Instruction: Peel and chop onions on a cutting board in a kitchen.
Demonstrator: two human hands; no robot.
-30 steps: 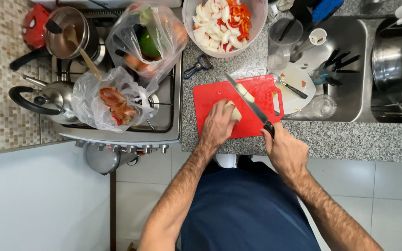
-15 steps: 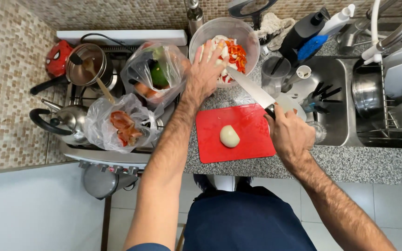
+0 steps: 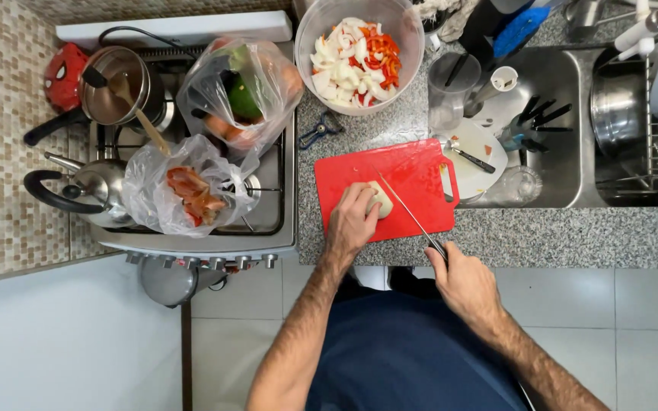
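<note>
Left hand [image 3: 352,223]: palm down on the red cutting board [image 3: 413,171], fingers curled over a pale peeled onion piece [image 3: 381,199], pressing it to the board. Right hand [image 3: 462,280]: fist closed round the dark handle of a kitchen knife [image 3: 409,215], blade slanting up and left, its edge just beside the onion piece; whether it touches cannot be told. Board lies on the speckled granite tabletop [image 3: 542,232], near its front edge.

Behind the board: clear bowl [image 3: 361,53] of chopped white and red vegetables. Left: stove [image 3: 268,221] bearing two plastic bags of produce, a saucepan [image 3: 119,85] and a kettle [image 3: 89,190]. Right: steel sink [image 3: 565,152] with plate and utensils.
</note>
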